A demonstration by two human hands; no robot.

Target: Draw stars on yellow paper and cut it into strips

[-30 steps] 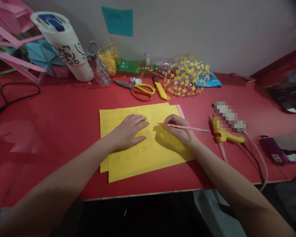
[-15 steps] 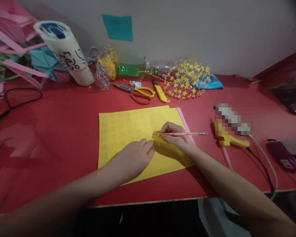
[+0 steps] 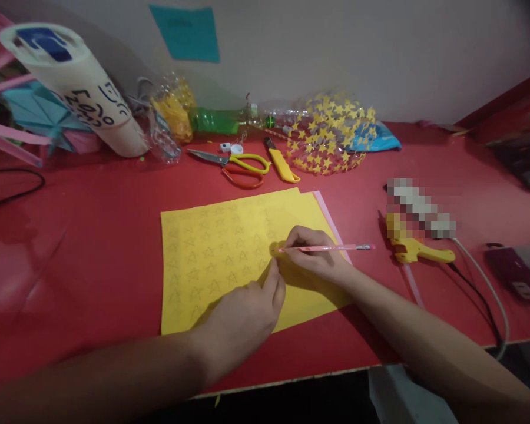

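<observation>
- Head view: right hand (image 3: 314, 259) pinches slim pink pencil (image 3: 335, 248) over yellow rectangular paper (image 3: 223, 244).
- Left hand (image 3: 242, 312) lies on the paper, grip unclear to me.
- I'd press flat, stroke lightly.

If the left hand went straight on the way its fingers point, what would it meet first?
The left hand would likely meet the pink pencil near its tip, held by the right hand, though depth is unclear.
</observation>
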